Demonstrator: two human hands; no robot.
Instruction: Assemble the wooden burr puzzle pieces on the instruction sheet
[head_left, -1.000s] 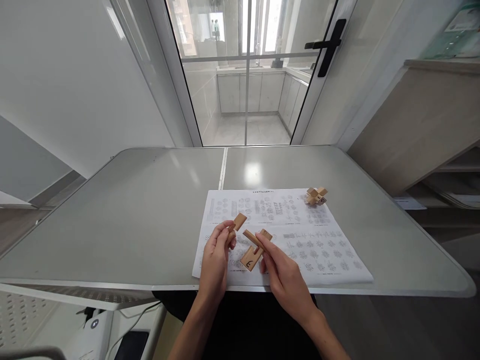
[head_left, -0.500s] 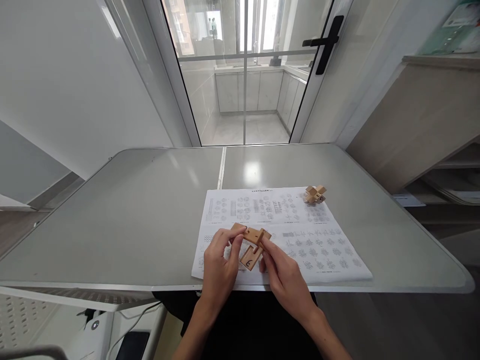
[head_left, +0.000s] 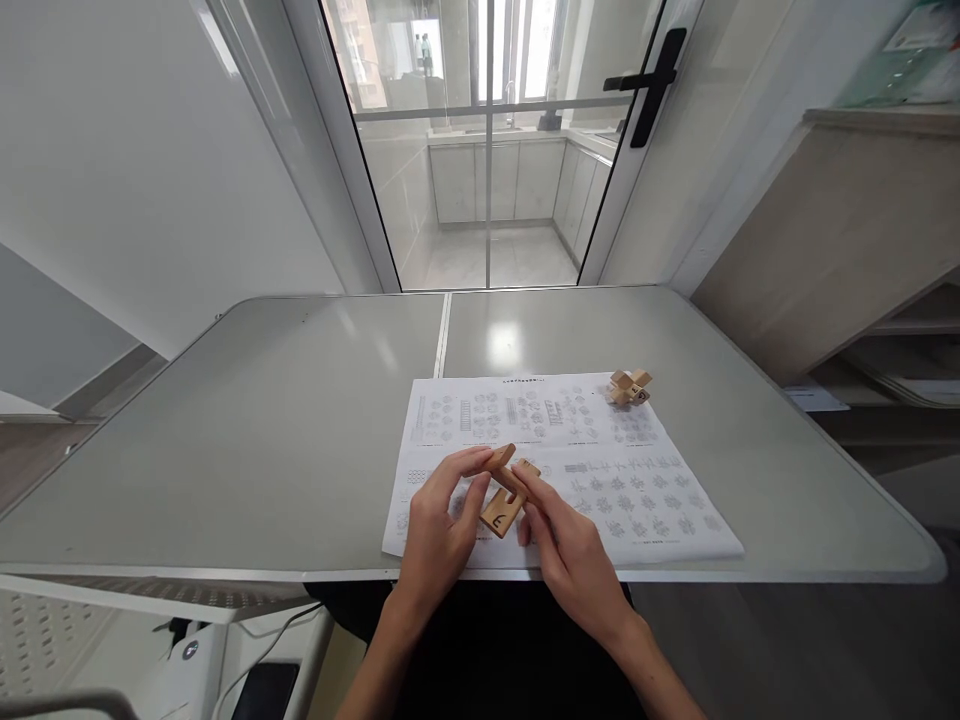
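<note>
Both hands meet above the printed sheet, close to the table's front edge. My left hand (head_left: 441, 515) pinches a notched wooden puzzle piece (head_left: 504, 458) between thumb and fingers, its upper end tilted up. My right hand (head_left: 568, 540) is closed on a second wooden puzzle piece (head_left: 500, 513), flat and slotted, with a dark handwritten mark on its face. The two pieces cross and touch between the fingertips; whether they interlock I cannot tell. The right fingers cover part of the joint.
Under the hands lies a white paper sheet (head_left: 660, 520) printed with several rows of small puzzle diagrams. At its far right corner sits an assembled cluster of wooden pieces (head_left: 630, 387). The grey table (head_left: 225, 440) reaches to a glass door (head_left: 525, 190). A wooden shelf (head_left: 840, 240) stands right.
The upper wooden piece has turned in my left fingers, from lying fairly flat to tilted with one end raised. The lower piece has shifted slightly. My right hand has hardly moved.
</note>
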